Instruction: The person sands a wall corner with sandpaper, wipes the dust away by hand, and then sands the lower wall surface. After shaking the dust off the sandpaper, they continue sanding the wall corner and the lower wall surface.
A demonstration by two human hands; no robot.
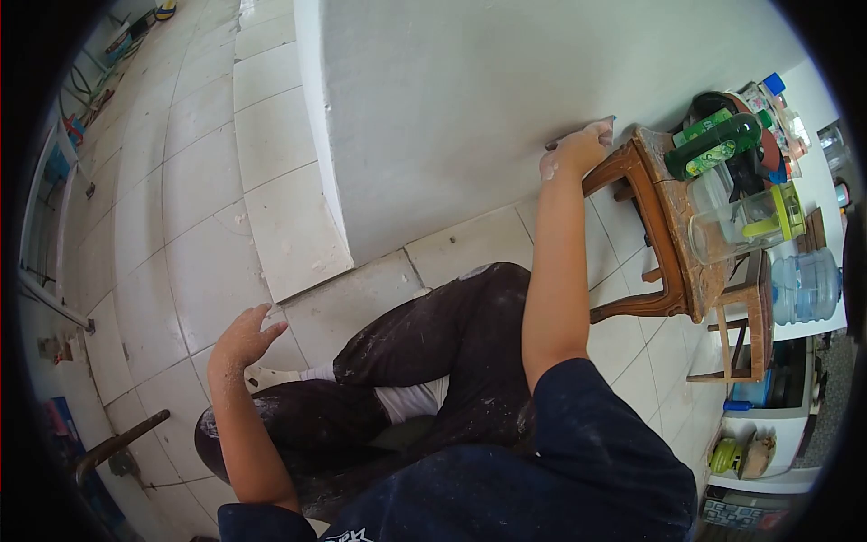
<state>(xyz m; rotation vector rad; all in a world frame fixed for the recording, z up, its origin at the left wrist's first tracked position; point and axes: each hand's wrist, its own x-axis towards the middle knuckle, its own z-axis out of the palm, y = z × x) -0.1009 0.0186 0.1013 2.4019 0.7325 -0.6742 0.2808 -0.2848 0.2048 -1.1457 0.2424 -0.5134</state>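
One small flat tool (578, 132), seemingly a scraper or filling blade, though only a dark sliver of it shows beyond the fingers, lies pressed against the white wall (470, 108) low down, just beside the corner of a wooden stool (664, 226). The right hand (578, 149) holds it with fingers curled and bunched over the handle, the arm stretched nearly straight, which looks like a way to put weight flat onto the surface rather than just touch it. The hand and forearm carry pale dust, as do the dark trousers (433, 352), which fits work on a plastered or filled wall. The left hand (246, 339) holds nothing: its fingers are loosely spread and slightly bent, hovering above the tiled floor (208, 208) near the left knee, probably as a counterweight to the long reach. The person sits low with knees drawn up, white socks showing at the ankles, close to where the wall's outer corner meets the floor. The stool stands hard against the wall, its top crowded with a clear plastic jug (741, 226) with a yellow-green lid, green bottles (713, 144) and other clutter. Beyond it a large water bottle (806, 287) rests by a white cabinet at the right edge, and a rusty metal bar (122, 443) lies on the floor at lower left.
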